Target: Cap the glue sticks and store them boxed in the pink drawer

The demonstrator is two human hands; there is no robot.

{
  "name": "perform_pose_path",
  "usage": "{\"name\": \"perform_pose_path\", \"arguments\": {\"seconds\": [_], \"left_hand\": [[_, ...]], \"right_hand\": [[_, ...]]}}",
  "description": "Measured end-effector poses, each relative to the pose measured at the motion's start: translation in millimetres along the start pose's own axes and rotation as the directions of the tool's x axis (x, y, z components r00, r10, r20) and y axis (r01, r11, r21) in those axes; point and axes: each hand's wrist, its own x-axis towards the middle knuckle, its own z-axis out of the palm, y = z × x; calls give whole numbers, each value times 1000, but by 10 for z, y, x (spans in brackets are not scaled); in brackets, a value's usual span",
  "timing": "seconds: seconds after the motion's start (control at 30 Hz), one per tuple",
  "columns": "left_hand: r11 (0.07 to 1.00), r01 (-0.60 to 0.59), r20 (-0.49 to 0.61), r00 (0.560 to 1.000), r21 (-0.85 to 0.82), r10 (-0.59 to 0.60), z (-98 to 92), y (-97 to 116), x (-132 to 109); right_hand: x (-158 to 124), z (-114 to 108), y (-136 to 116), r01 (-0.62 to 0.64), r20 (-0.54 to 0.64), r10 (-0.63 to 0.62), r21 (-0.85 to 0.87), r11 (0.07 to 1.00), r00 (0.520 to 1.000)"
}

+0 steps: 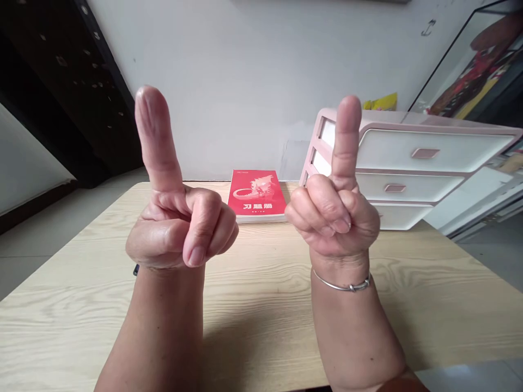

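My left hand (180, 218) is raised above the table, its index finger pointing straight up. The other fingers and the thumb are curled in, with nothing in them. On the right, my right hand (337, 209) makes the same shape: index finger upright, the rest folded onto the palm, holding nothing. A thin silver bracelet (347, 287) circles my right wrist. Between the hands and farther back lies a red book (257, 193) with white characters and a pale dinosaur-like figure on its cover. Neither hand appears to touch it.
Beneath everything is a light wood-grain table (253, 305). A pink and white drawer unit (408, 182) stands at the back right, with a yellow packet (381, 102) behind its top. A small dark object (136, 269) peeks out beside my left wrist. The white wall (245, 81) rises behind the table.
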Motion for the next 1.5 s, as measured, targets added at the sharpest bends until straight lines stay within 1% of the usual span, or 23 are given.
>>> {"name": "perform_pose_path", "arguments": {"seconds": [0.03, 0.1, 0.17, 0.2, 0.27, 0.3, 0.4, 0.43, 0.57, 0.73, 0.83, 0.93, 1.03, 1.23, 1.43, 1.5], "left_hand": [[1000, -6, 43, 999, 10, 6, 18, 4, 9], [998, -14, 186, 983, 53, 4, 54, 11, 32], [995, -26, 349, 937, 93, -8, 73, 9, 59], [994, -38, 409, 912, 99, -5, 74, 4, 72], [994, -65, 471, 882, 91, 15, 66, -13, 91], [993, -78, 472, 881, 85, 29, 60, -23, 96], [990, -100, 410, 911, 101, 50, 47, -48, 100], [988, -106, 404, 913, 110, 53, 45, -54, 99], [984, -114, 465, 885, 133, 40, 40, -66, 100], [984, -113, 436, 899, 135, 43, 26, -94, 95], [990, -81, 445, 895, 118, 21, 23, -119, 87], [993, -60, 422, 907, 106, 10, 18, -144, 78], [995, -25, 381, 925, 94, -13, 6, -164, 68], [994, 30, 306, 950, 101, -60, 3, -237, 55], [991, 102, 236, 964, 83, -119, 62, -321, 48], [991, 114, 203, 971, 75, -127, 72, -339, 37]], "right_hand": [[0, 8, 2, 9, 21, -9, -4, 1000, 1000], [4, 23, 12, 33, 78, -32, -9, 999, 996], [15, 28, 31, 65, 139, -64, -1, 998, 988], [24, 26, 43, 82, 169, -82, 11, 997, 982], [42, 15, 66, 110, 221, -117, 45, 993, 968], [50, 9, 76, 119, 244, -131, 62, 991, 961], [64, -10, 95, 115, 268, -132, 78, 990, 954], [65, -15, 98, 114, 271, -131, 79, 990, 954], [65, -30, 109, 119, 286, -138, 83, 989, 948], [58, -38, 109, 114, 280, -128, 64, 991, 951], [61, -43, 116, 133, 315, -158, 99, 986, 936], [80, -53, 140, 132, 335, -162, 113, 985, 928], [99, -62, 164, 111, 313, -134, 89, 990, 940], [89, -78, 163, 69, 234, -73, 25, 997, 970], [61, -51, 160, 45, 216, -57, 63, 997, 975], [49, -38, 175, 43, 188, -56, 71, 997, 981]]}}
